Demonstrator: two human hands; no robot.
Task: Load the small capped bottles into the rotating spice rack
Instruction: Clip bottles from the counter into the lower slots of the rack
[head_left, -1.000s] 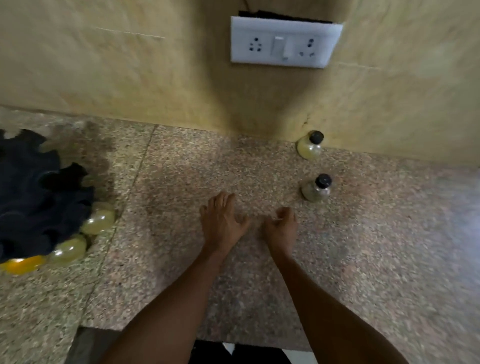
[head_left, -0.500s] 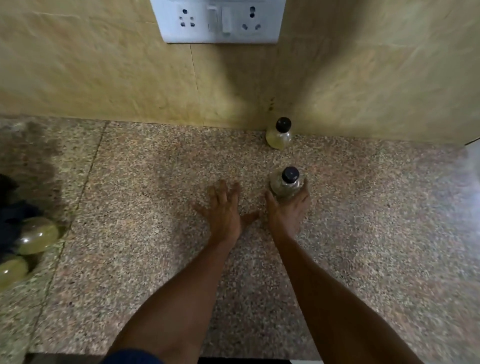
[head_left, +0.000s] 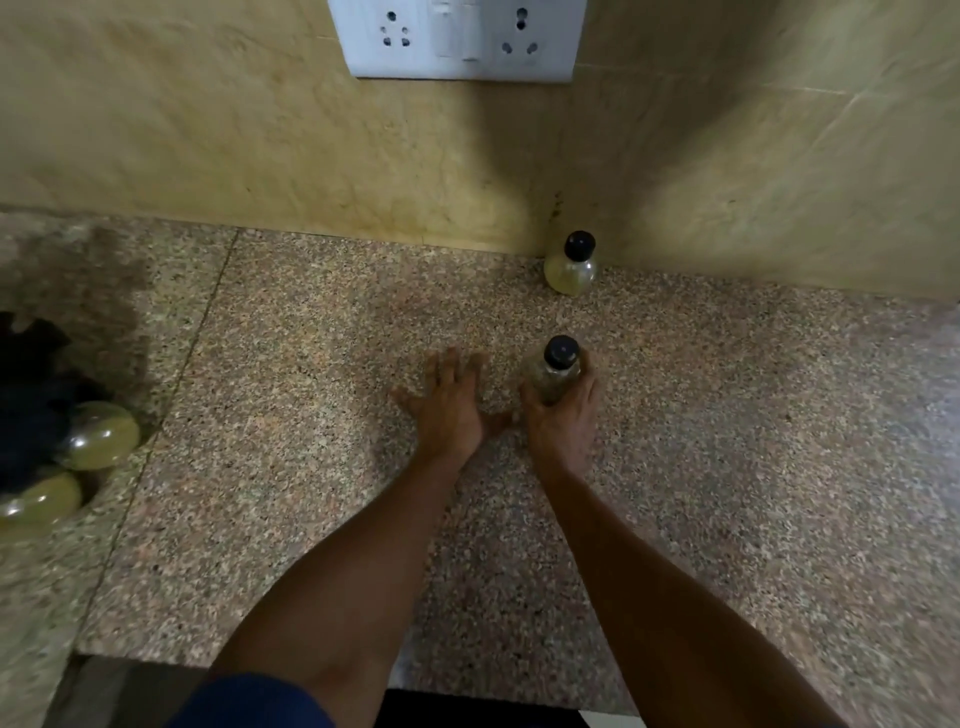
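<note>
My right hand (head_left: 563, 415) is wrapped around a small clear bottle with a black cap (head_left: 554, 371) that stands upright on the speckled granite counter (head_left: 311, 364). A second small black-capped bottle (head_left: 571, 265) of yellowish contents stands farther back, against the wall. My left hand (head_left: 449, 405) lies flat on the counter, fingers spread, just left of the held bottle. At the far left edge sits the dark rack (head_left: 31, 400) with two round yellowish bottles (head_left: 101, 436) in it.
A white socket and switch plate (head_left: 460, 41) is on the beige tiled wall above the counter. The counter's front edge runs along the bottom of the view. A seam in the stone runs down the left side.
My right hand reached forward to the nearer bottle and closed around it. The view swung right, so the rack slid to the left edge. My left hand stayed flat on the counter.
</note>
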